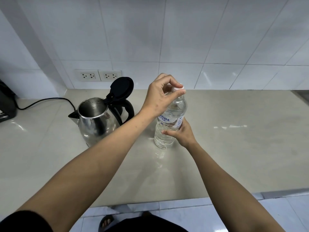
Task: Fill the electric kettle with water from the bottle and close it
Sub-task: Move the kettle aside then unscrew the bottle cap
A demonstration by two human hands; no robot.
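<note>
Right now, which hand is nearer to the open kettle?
The left. The left hand is at the bottle cap, just right of the kettle and its raised lid. The right hand holds the bottle on its far side, farther off.

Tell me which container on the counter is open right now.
The steel kettle: its black lid is flipped up behind the mouth. The water bottle still has its cap on, under the left hand fingertips.
</note>
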